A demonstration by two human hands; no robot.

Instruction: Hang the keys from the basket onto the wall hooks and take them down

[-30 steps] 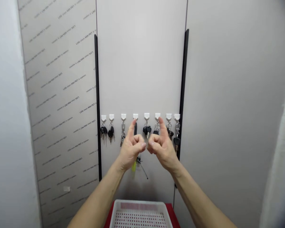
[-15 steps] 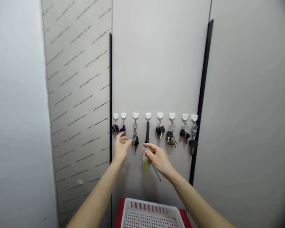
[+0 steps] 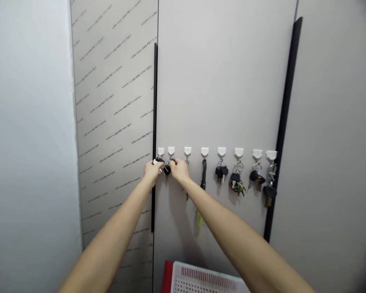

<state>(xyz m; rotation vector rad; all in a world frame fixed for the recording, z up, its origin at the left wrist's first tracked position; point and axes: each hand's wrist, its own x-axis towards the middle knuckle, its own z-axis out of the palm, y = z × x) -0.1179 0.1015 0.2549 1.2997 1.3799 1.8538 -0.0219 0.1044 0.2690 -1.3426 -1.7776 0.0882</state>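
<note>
Grey panel wall (image 3: 225, 89) on my feed | 8 o'clock: my left hand (image 3: 152, 171), pinching leftmost keys (image 3: 160, 160) | 6 o'clock: right hand (image 3: 179, 171), pinching next bunch (image 3: 167, 169)

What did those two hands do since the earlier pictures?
Both hands moved left along the row. The left hand now grips the leftmost keys. The right hand left the black strap and is at the second keys, seemingly pinching them. The view swung left too. The eight white hooks stayed in their row, and the white basket is still below.
</note>
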